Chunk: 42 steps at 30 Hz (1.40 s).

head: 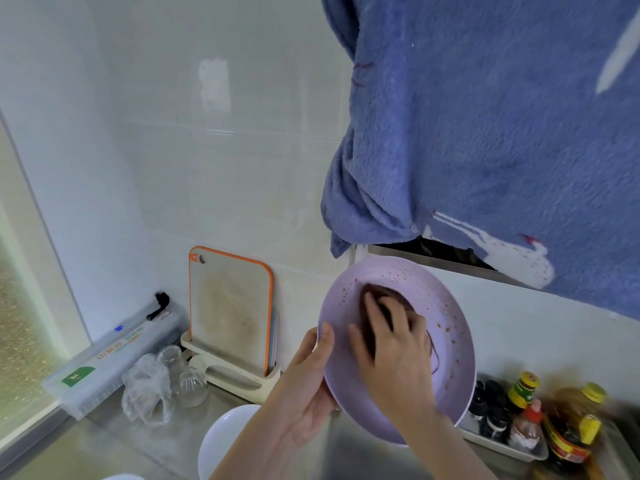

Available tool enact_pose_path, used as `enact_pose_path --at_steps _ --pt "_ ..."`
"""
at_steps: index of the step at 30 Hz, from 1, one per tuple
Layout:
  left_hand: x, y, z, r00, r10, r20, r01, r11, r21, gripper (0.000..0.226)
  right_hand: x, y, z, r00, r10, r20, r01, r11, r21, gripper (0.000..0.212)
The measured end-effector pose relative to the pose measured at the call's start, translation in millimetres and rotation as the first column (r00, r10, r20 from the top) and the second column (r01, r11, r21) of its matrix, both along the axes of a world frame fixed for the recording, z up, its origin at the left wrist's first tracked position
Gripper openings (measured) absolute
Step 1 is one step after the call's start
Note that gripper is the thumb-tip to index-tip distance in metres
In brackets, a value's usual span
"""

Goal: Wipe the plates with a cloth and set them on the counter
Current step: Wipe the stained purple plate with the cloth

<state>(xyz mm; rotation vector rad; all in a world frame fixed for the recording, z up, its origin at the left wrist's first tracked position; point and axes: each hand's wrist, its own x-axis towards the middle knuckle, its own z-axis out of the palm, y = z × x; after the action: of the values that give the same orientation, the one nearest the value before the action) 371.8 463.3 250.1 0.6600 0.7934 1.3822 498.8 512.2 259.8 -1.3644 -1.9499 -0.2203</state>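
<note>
A lilac plate [446, 327] speckled with brown spots is tilted up toward me at centre right. My left hand [308, 393] grips its left rim, thumb over the edge. My right hand [394, 344] presses a dark brown cloth [381, 292] flat against the plate's inside face; most of the cloth is hidden under the fingers. A white plate [221, 438] lies on the steel counter [166, 441] below my left forearm.
A blue towel [502, 133] hangs over the upper right. An orange-edged cutting board [230, 306] stands in a rack against the tiled wall. Upturned glasses [190, 386], a plastic bag [145, 389] and a wrap dispenser box [114, 362] sit at left. Sauce bottles [571, 424] fill a tray at right.
</note>
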Motion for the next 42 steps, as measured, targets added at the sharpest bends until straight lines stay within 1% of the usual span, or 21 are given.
enact_pose_path --at_steps 1,3,6,8,10,12,15,17,19,22,24,26,27,29,32,33,35,37,39,42 --pt "-1.5 2.6 -0.8 1.0 0.013 -0.01 -0.013 1.0 0.001 0.047 -1.1 -3.9 -4.1 0.995 0.069 0.075 -0.069 0.998 -0.002 0.051" --pt "-7.4 6.0 -2.9 0.999 0.034 -0.02 -0.034 0.999 0.006 0.053 3.3 -12.4 -12.4 0.951 0.245 0.19 -0.24 0.97 -0.048 0.051" --pt "-19.8 5.8 -5.7 0.999 0.045 0.028 -0.045 0.999 -0.003 0.061 23.1 -23.0 -19.1 0.849 0.484 0.212 -0.457 0.874 -0.165 0.058" --pt "-24.7 3.6 -6.5 0.999 0.017 0.034 -0.016 1.0 -0.009 0.062 36.7 -23.5 -21.6 0.798 0.551 0.245 -0.514 0.834 -0.2 0.058" --pt "-24.1 1.2 -6.4 0.999 -0.027 0.031 0.028 1.0 -0.01 0.062 44.8 -21.8 -24.0 0.776 0.527 0.346 -0.504 0.849 -0.16 0.053" --pt "-20.8 -0.1 -5.5 0.998 -0.066 0.023 0.067 0.998 -0.012 0.061 43.4 -21.4 -23.6 0.784 0.458 0.418 -0.452 0.884 -0.121 0.053" --pt "-16.9 1.5 -5.7 0.993 -0.111 0.049 0.112 0.994 -0.016 0.061 31.1 -23.9 -20.0 0.831 0.342 0.438 -0.349 0.935 -0.067 0.055" --pt "-14.4 2.5 -4.6 0.989 -0.128 0.071 0.129 0.992 -0.004 0.06 24.0 -22.7 -15.7 0.871 0.242 0.427 -0.254 0.967 -0.03 0.058" --pt "-11.0 2.6 -4.1 0.988 -0.136 0.074 0.136 0.991 0.007 0.058 17.9 -20.0 -11.1 0.903 0.165 0.397 -0.167 0.986 -0.028 0.061" --pt "-7.2 0.5 -5.0 0.989 -0.13 0.074 0.129 0.992 0.014 0.056 12.6 -11.8 -7.2 0.944 0.078 0.321 -0.071 0.997 -0.034 0.072" --pt "-8.7 -2.1 -6.5 0.99 -0.12 0.071 0.119 0.993 0.019 0.057 16.3 -4.5 -3.4 0.953 -0.004 0.302 0.017 0.999 -0.04 0.077" --pt "-12.8 -5.5 -3.9 0.993 -0.106 0.053 0.105 0.994 0.023 0.055 25.3 6.0 -2.3 0.96 -0.095 0.263 0.118 0.99 -0.074 0.072" --pt "-15.3 -6.4 -2.7 0.994 -0.102 0.049 0.102 0.995 0.017 0.054 30.3 11.0 -3.7 0.97 -0.112 0.218 0.136 0.986 -0.098 0.066" --pt "-19.7 -6.6 -1.3 0.995 -0.091 0.047 0.092 0.996 -0.001 0.053 37.4 16.0 -11.7 0.991 -0.048 0.128 0.062 0.992 -0.106 0.054" --pt "-20.1 -5.1 -0.5 0.996 -0.085 0.04 0.086 0.996 -0.021 0.056 31.8 2.7 -22.6 0.994 0.097 0.048 -0.096 0.995 -0.023 0.046" --pt "-18.1 -4.0 -1.0 0.995 -0.083 0.051 0.084 0.996 -0.026 0.057 25.7 -6.5 -23.4 0.99 0.131 0.046 -0.131 0.991 0.005 0.046" --pt "-11.4 -2.7 -1.2 0.992 -0.084 0.099 0.088 0.995 -0.042 0.06 9.8 -22.1 -22.5 0.98 0.18 0.089 -0.185 0.981 0.049 0.046" --pt "-5.2 -1.9 -0.9 0.987 -0.099 0.126 0.105 0.993 -0.044 0.059 -3.9 -26.7 -21.6 0.976 0.177 0.128 -0.187 0.98 0.07 0.043" --pt "-3.4 -1.6 1.3 0.985 -0.111 0.132 0.115 0.993 -0.024 0.058 -9.9 -21.5 -18.4 0.98 0.132 0.152 -0.144 0.987 0.07 0.042" --pt "-5.6 -1.3 3.7 0.987 -0.119 0.106 0.121 0.993 -0.006 0.056 -8.6 -6.9 -10.7 0.975 0.085 0.205 -0.1 0.993 0.067 0.043"
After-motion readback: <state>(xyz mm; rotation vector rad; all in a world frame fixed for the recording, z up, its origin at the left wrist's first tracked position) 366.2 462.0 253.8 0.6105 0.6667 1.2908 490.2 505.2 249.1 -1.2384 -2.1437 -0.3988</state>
